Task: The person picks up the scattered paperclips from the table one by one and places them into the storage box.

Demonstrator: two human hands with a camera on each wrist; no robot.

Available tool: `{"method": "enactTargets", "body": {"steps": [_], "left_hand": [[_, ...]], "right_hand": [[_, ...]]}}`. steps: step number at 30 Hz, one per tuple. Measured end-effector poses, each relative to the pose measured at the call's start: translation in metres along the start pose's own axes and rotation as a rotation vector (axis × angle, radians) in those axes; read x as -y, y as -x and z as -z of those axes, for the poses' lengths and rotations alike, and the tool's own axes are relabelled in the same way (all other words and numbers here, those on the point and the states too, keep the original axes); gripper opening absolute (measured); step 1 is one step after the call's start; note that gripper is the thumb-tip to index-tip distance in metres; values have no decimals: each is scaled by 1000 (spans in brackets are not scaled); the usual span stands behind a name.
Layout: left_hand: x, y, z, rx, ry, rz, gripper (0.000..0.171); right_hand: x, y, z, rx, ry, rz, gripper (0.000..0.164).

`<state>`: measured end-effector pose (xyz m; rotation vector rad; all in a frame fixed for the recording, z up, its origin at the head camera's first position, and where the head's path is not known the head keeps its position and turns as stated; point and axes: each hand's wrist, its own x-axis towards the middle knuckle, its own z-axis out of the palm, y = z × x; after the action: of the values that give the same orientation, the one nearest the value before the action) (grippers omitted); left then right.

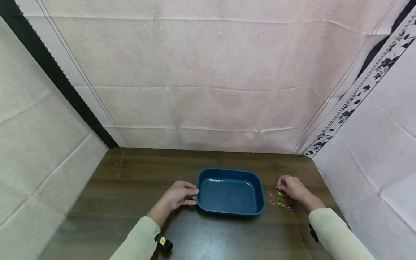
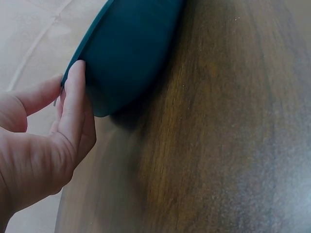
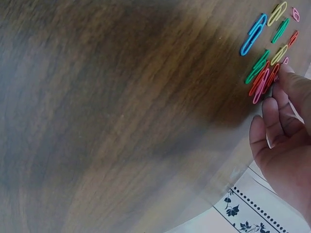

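A blue rectangular tray with rounded corners and nothing inside stands on the table. At its left end my left hand pinches the rim between thumb and fingers, as the left wrist view of the tray shows closely. To the right of the tray, my right hand reaches down over a group of small coloured paper clips. Its thumb and index fingertips pinch at a reddish clip, mostly hidden by the fingers. Around them lie a blue clip, green clips, yellow clips and red and pink ones.
The brown wooden table has rounded far corners. Pale cloth hangs behind it and along both sides, with a black floral band on the right. A black wrist camera is strapped at the left sleeve.
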<state>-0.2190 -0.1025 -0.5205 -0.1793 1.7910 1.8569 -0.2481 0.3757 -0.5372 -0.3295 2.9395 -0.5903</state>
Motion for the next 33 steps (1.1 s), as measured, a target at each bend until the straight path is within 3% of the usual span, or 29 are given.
{"method": "enactTargets", "body": {"steps": [33], "left_hand": [[1,1,0,18,18,-13,30]], "right_hand": [[-6,-1,-5,-32,20,79,14]]}}
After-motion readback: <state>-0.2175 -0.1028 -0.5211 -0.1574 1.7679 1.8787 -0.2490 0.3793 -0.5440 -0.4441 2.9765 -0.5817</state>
